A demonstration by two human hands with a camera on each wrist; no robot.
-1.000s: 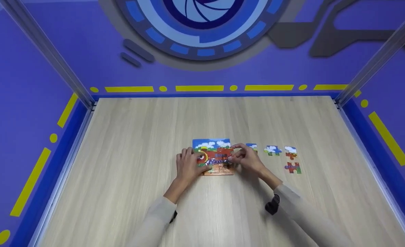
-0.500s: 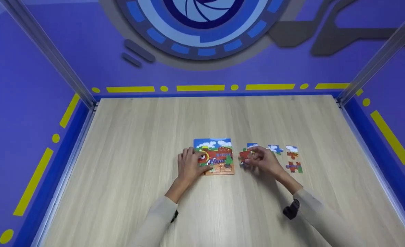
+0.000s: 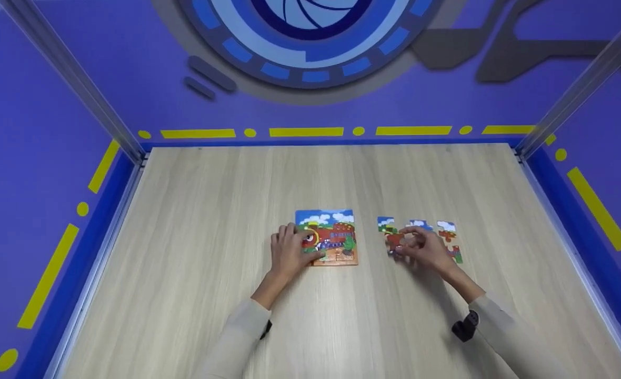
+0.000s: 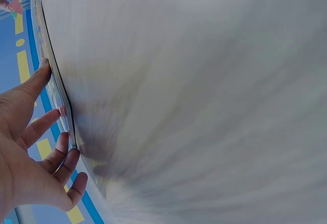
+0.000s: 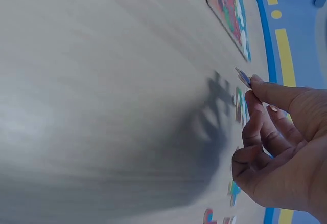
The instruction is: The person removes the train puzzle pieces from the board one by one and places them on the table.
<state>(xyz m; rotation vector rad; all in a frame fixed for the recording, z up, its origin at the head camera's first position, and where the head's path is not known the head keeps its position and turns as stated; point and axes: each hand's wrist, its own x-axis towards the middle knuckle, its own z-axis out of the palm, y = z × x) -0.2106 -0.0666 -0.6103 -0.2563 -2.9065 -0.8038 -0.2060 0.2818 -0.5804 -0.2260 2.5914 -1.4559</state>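
A square jigsaw board [image 3: 337, 257] with a red train picture lies in the middle of the table in the head view. My left hand [image 3: 288, 249] rests on its left side, fingers spread. In the left wrist view, the thumb and fingers of my left hand [image 4: 36, 147] touch the board, seen edge-on. To the board's right, my right hand [image 3: 425, 248] pinches a red puzzle piece [image 3: 393, 241] above the table. The right wrist view shows this puzzle piece [image 5: 244, 77] edge-on between thumb and fingertip of my right hand [image 5: 286, 132].
Loose puzzle pieces lie right of the board: a blue and green piece [image 3: 386, 223], a cloud piece [image 3: 418, 223], a cloud and red piece [image 3: 446, 229], and one partly hidden piece [image 3: 457, 255]. A blue wall [image 3: 226, 113] bounds the wooden table [image 3: 210, 200] at the back.
My right hand has moved right, away from the board, carrying the red puzzle piece towards the loose pieces. A green tree picture on the board's right side is now uncovered. My left hand stays put.
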